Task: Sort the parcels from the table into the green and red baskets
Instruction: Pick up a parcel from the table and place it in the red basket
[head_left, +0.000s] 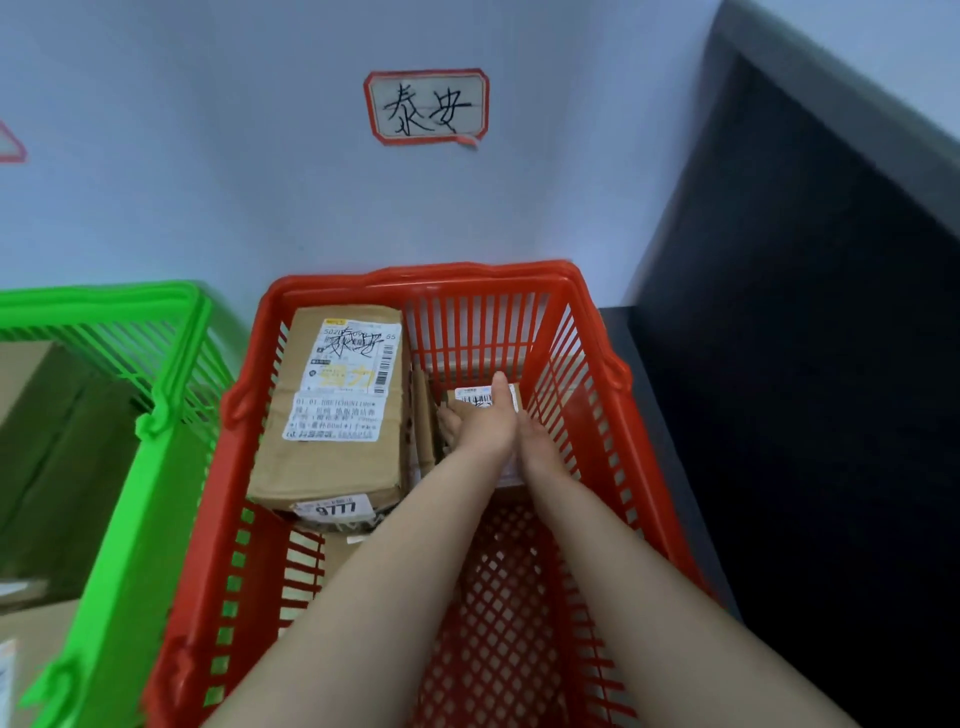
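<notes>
Both my arms reach down into the red basket (597, 332). My left hand (483, 421) and my right hand (540, 441) together hold a small brown parcel (511, 397) with a white barcode label, low against the basket's far right corner. My left thumb lies across its label. A large brown parcel (332, 410) with white shipping labels lies flat in the left half of the red basket. Another cardboard piece (425, 415) stands on edge between the two. The green basket (171, 384) stands to the left and holds brown boxes (57, 431).
A handwritten paper label (427, 106) with a red border is stuck on the pale wall above the red basket. A dark panel (810, 364) rises close on the right. The baskets stand side by side and touch.
</notes>
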